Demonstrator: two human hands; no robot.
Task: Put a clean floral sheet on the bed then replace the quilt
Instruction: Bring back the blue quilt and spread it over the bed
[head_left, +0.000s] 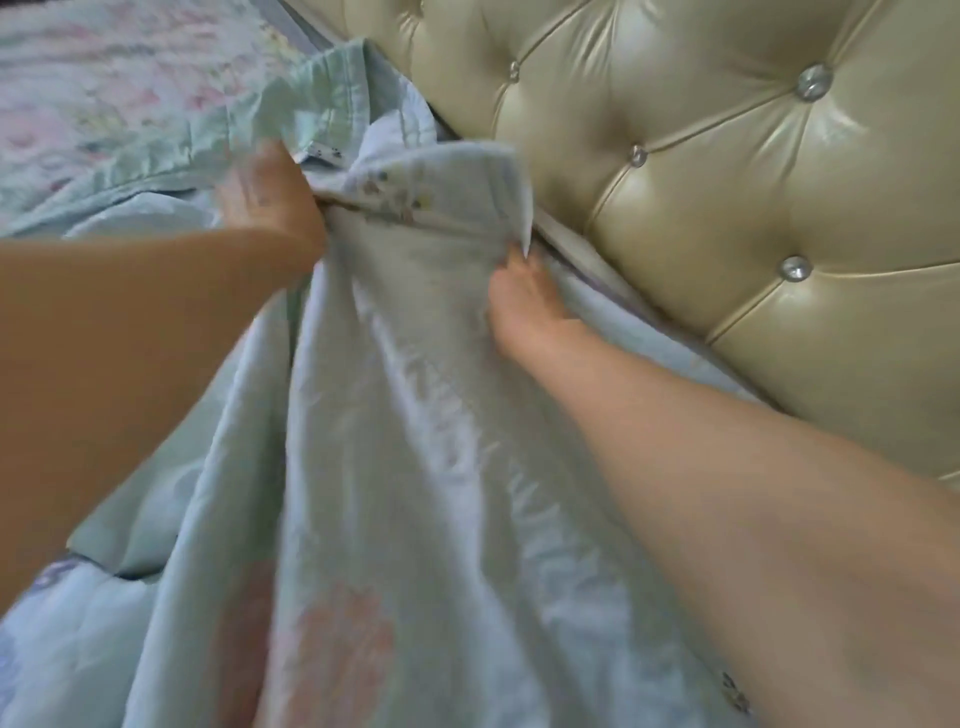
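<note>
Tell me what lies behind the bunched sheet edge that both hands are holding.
Behind the sheet edge stands the tufted cream headboard with shiny buttons. The left hand and right hand grip the fabric. The mattress beneath is covered, so it cannot be seen.

Viewpoint: one head-worn wide-angle camera, looking forward and down along both bare forearms.
Facing: toward the cream tufted leather headboard (727, 182), which runs diagonally across the upper right.
Nearness: close; the pale blue floral fabric (415, 467) fills the lower frame (probably motion-blurred).
</note>
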